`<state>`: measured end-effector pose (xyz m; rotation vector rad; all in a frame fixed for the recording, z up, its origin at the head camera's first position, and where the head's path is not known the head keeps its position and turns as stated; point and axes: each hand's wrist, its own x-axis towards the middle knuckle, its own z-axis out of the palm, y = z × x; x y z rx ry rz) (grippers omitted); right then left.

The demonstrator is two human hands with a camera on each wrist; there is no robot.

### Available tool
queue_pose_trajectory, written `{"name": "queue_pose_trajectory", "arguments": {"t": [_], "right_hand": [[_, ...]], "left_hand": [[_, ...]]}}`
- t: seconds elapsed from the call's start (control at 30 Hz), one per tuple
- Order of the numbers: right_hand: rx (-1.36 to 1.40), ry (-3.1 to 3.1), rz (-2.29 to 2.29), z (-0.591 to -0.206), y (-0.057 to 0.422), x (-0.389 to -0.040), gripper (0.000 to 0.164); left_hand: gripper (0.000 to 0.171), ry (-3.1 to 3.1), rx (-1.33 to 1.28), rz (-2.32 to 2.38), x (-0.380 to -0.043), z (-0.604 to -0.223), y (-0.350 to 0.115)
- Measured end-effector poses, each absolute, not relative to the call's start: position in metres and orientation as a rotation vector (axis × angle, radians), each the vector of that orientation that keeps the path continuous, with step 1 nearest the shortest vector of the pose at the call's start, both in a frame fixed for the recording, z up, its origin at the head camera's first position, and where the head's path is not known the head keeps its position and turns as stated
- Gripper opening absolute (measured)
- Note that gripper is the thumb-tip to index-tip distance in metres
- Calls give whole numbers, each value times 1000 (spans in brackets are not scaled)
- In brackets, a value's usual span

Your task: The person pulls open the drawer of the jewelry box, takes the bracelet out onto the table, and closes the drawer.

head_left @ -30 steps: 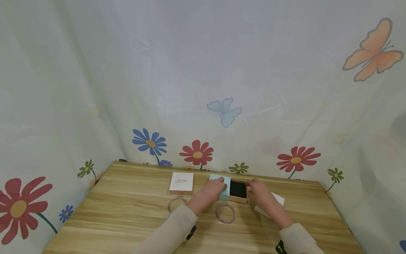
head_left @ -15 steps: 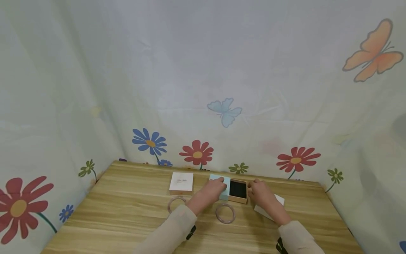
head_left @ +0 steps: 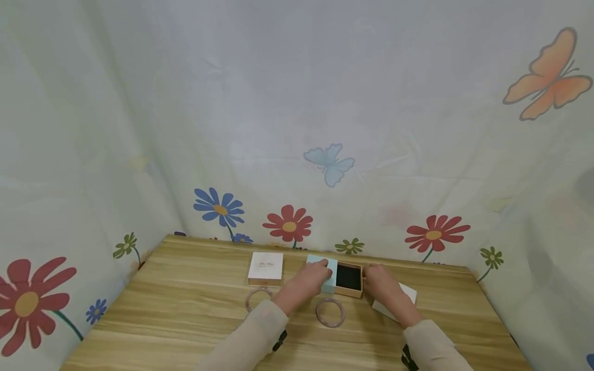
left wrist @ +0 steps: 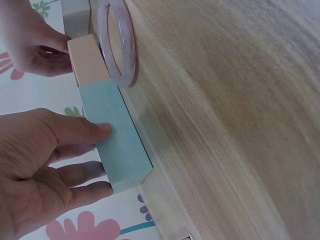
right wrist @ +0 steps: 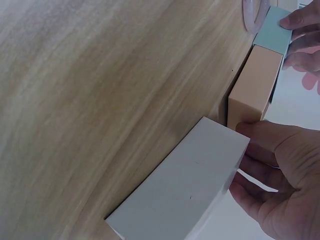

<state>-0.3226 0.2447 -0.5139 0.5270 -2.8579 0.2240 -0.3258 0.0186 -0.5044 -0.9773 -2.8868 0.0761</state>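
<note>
My left hand [head_left: 315,275] grips the turquoise sleeve [left wrist: 117,135] of a drawer-style gift box, thumb on its near side and fingers behind. From the sleeve's right end a tan drawer [right wrist: 255,82] sticks out, with a black lining [head_left: 348,276] showing inside. At the drawer's outer end, my right hand [head_left: 382,283] touches it with the thumb tip, other fingers loosely bent beside it. A pale lilac bangle [head_left: 330,313] lies on the table in front of the box. Another bangle [head_left: 258,295] lies farther left, partly hidden by my left arm.
A white-topped box [head_left: 266,267] with print on its lid stands left of the turquoise one. Another white box [right wrist: 180,182] sits under my right wrist, partly covered. Behind the wooden table [head_left: 185,288] hangs a flowered curtain [head_left: 260,129].
My right hand has shifted slightly at the drawer's end, its fingers moving off the rim to the outer side. The left hand, boxes and bangles stay put.
</note>
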Motion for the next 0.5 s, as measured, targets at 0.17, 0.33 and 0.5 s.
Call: {"name": "queue_pose_trajectory", "arguments": {"t": [0.17,0.33,0.5], "right_hand": [[541,-2839,200,-518,245,-322,18],[532,-2861,200,-521,247,-322,17],[521,-2867,215,-524,246,-323,20]], "left_hand": [[28,-2888,-976,87,-325,-504,19],[28,-2892,-972,79,-324,-503,18],[29,-2890,-966,76,-324,-504,19]]}}
